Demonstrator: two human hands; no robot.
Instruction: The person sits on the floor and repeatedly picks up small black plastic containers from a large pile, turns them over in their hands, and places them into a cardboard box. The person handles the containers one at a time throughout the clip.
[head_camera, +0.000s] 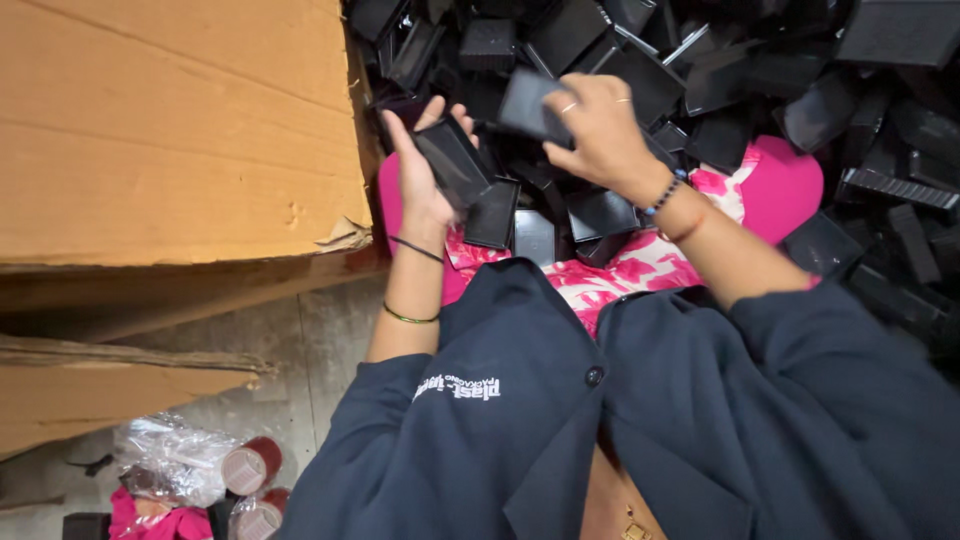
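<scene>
**Two black parts in hand over the lap pile**

Left hand (425, 180) held a black plastic box (452, 160), grip closed around its sides, open palm toward the camera. Right hand (592, 125), just beside it on the right, pinched a flat black lid (525, 102) by fingertips. Both sat above the lap, at the near edge of a heap of black plastic pieces (780, 90) spreading far and right. Cardboard carton (170, 130) stood left. Judged step: pairing lid with box. Next move would need the lid squared to the box mouth before pressing.
</scene>
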